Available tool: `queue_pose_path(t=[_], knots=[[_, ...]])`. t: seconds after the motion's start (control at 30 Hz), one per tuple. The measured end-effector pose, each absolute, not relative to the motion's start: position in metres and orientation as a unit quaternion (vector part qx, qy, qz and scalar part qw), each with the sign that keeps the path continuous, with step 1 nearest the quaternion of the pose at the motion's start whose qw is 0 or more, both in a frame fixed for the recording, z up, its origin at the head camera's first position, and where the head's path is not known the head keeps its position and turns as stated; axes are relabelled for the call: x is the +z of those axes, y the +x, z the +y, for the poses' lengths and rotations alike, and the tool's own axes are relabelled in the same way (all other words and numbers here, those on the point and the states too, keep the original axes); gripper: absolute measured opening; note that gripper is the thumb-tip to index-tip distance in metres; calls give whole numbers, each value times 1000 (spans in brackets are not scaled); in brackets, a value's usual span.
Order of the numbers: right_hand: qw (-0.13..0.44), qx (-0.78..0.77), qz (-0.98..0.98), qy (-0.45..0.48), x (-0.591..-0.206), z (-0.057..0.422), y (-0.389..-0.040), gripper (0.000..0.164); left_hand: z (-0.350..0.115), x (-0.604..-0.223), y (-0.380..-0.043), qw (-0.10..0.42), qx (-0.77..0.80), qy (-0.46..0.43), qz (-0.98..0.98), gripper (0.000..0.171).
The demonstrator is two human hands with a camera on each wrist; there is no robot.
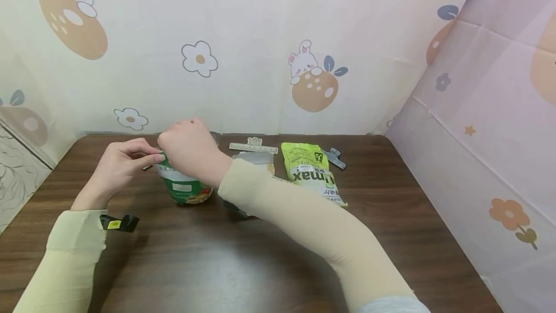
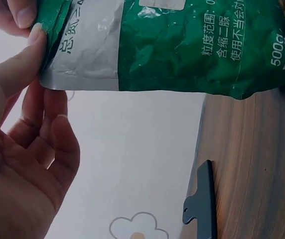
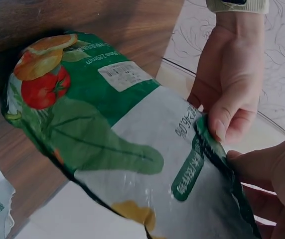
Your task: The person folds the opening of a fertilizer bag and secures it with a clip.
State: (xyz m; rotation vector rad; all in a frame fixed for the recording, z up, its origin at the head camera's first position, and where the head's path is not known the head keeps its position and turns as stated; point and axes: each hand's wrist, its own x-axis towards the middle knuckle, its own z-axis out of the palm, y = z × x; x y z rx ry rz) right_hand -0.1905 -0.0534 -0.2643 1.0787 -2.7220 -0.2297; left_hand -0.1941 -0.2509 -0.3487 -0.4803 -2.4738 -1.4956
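Bag (image 1: pixel 184 190), green-and-white, stands far left on table (image 1: pixel 208 269); fingers of left hand (image 1: pixel 118 168) and right hand (image 1: pixel 190 149) pinch its top edge; yellow packet (image 1: pixel 306 164) lies right.

Back wall (image 1: pixel 247 4): I face a pale covering with rabbits (image 1: pixel 304 64), orange fruits (image 1: pixel 313 98) and white flowers (image 1: pixel 200 59).
Right wall (image 1: pixel 469 153): similar, creased, with a big orange flower (image 1: pixel 509 214).
Left side: a white surface (image 1: pixel 17 177) with thin grey lines.
Bench (image 1: pixel 412 250): dark brown wood, grain visible.
Light: soft; I see its pale shine (image 1: pixel 221 269) on the bench.
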Motion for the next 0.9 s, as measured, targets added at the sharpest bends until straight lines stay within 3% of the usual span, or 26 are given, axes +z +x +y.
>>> queue_pose_path(t=[0.27, 0.5, 0.7, 0.9], knots=[[121, -105, -913, 375, -273, -63, -191, 21, -250, -350, -193, 139, -480, -171, -849, 4], [135, -111, -910, 376, -277, -62, -192, 23, -249, -351, -194, 144, -482, -199, -841, 11], [157, -109, -904, 383, -281, -62, -192, 23, -252, -351, -192, 149, -464, -198, -850, 6], [141, -103, -907, 383, -278, -58, -193, 20, -251, -350, -191, 146, -457, -207, -852, 9]])
